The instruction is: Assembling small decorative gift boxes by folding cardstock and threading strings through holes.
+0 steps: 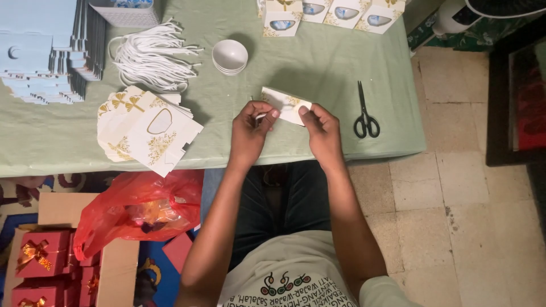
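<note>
Left hand (252, 126) and right hand (320, 129) both pinch a small white card box (282, 104) with gold print, held just above the near edge of the green-clothed table (318, 74); risk as judged: thin card may crease or tear under thumb pressure; a slip would drop it floorward. Black scissors (365, 116) lie near the right hand; flat printed blanks (145, 129), glossy stacked bowls (230, 57) and white cord handles (153, 57) lie beyond the left.
</note>
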